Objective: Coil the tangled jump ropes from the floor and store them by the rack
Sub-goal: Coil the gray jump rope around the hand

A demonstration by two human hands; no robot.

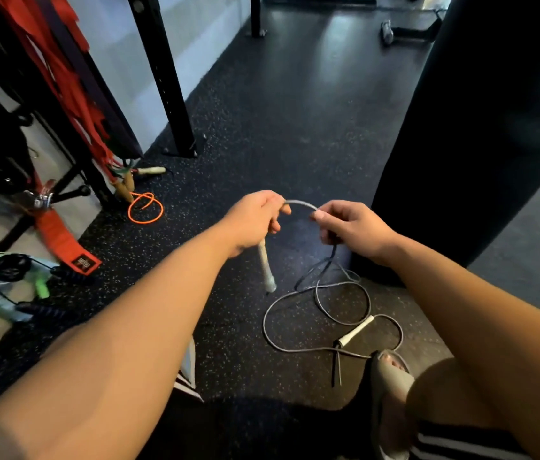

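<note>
Forearms (136, 327), grey rope (300, 203), speckled rubber floor (262, 134)

Both bare forearms stretch forward and converge in mid-view. The left hand (255, 217) is fisted, knuckles up, fingers curled round the white cylindrical handle (267, 267) of a thin grey jump rope (300, 203). The right hand (351, 227) is just beside it, palm turned down, thumb and forefinger pinching the cord, the other fingers curled under.
</note>
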